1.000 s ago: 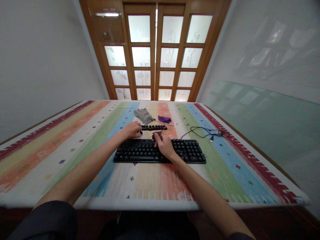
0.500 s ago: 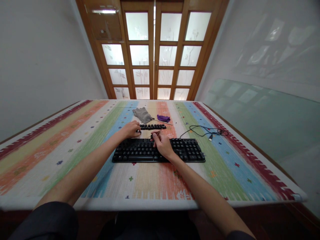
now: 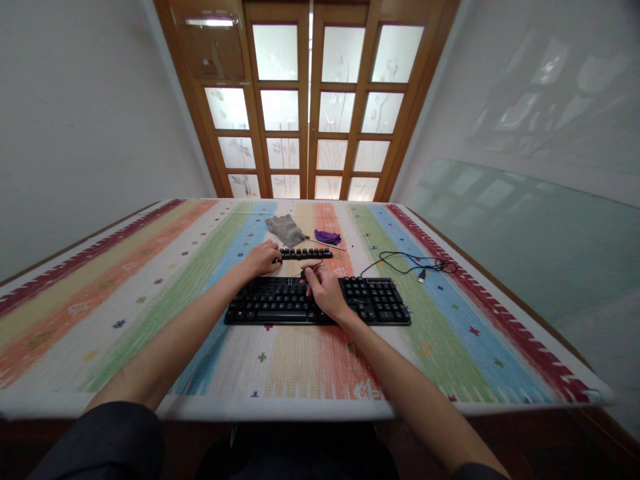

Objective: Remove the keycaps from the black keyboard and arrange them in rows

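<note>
A black keyboard [image 3: 380,303] lies across the striped tablecloth [image 3: 150,293] in front of me. My right hand [image 3: 325,290] rests over its middle with the fingers pinched on a thin stick-like tool and a small dark piece at the keyboard's far edge. My left hand [image 3: 263,259] is curled just beyond the keyboard's far left, touching the left end of a row of loose black keycaps [image 3: 307,253]. What its fingers hold, if anything, is hidden.
A grey cloth [image 3: 286,229] and a purple cloth [image 3: 328,237] lie beyond the keycaps. The keyboard's black USB cable [image 3: 415,263] is coiled at the right. Wooden glazed doors [image 3: 310,100] stand behind the table, and a glass panel [image 3: 525,233] leans at the right.
Both hands stay almost where they were. My right hand has shifted slightly along the keyboard's far edge, still pinching the tool.
</note>
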A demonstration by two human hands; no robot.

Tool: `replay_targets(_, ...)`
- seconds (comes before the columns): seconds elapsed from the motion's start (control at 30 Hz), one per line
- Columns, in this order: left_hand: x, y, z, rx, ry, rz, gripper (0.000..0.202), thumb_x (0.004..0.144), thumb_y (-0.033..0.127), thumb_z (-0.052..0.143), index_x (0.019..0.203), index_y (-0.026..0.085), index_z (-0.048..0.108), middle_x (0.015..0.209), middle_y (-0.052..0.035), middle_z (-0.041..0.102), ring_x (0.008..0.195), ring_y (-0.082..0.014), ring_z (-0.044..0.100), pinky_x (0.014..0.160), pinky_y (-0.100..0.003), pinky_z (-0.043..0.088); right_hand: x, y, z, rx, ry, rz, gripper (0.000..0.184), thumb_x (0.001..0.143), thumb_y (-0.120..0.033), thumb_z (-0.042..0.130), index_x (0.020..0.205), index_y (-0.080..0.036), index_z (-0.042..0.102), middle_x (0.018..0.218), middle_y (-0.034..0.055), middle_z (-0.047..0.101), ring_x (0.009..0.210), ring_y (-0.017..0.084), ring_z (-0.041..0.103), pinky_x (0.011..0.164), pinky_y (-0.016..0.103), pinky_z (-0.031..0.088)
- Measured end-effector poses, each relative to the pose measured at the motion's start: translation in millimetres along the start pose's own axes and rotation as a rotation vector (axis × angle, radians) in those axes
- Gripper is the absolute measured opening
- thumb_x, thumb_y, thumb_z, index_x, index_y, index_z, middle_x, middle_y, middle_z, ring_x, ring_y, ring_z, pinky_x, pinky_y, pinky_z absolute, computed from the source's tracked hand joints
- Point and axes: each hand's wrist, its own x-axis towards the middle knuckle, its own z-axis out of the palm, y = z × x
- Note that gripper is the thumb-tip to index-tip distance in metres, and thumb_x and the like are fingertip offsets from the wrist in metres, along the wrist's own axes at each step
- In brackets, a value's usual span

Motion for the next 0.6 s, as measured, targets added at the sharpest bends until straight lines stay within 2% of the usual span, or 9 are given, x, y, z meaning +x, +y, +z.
replay_targets(0.43, -1.6, 3.1, -0.8, -0.006, 0.043, -0.034, 0.015, 0.078, 0.021, 0.06, 0.079, 0.017, 0.074, 0.088, -0.0093, 0.063, 0.092, -0.0241, 0.056, 0.08, -0.033, 0.048, -1.9, -0.9, 0.4, -0.005, -0.011, 0.014, 0.044, 0.091, -0.058, 0.047, 0.098, -0.016, 0.058, 0.071, 0.0019, 0.063, 0.045, 0.011, 0.053, 0.047, 0.025, 0.044)
replay_targets(0.6, -18.7, 9.4, -9.3, -0.09, 0.113, -0.051, 0.016, 0.081, 0.022, 0.058, 0.083, 0.018, 0.073, 0.088, -0.008, 0.063, 0.092, -0.0227, 0.056, 0.084, -0.034, 0.048, -2.0, 3.1, 1.2, -0.027, -0.058, 0.025, 0.044, 0.091, -0.059, 0.047, 0.096, -0.016, 0.058, 0.071, 0.0018, 0.063, 0.047, 0.011, 0.054, 0.05, 0.025, 0.045)
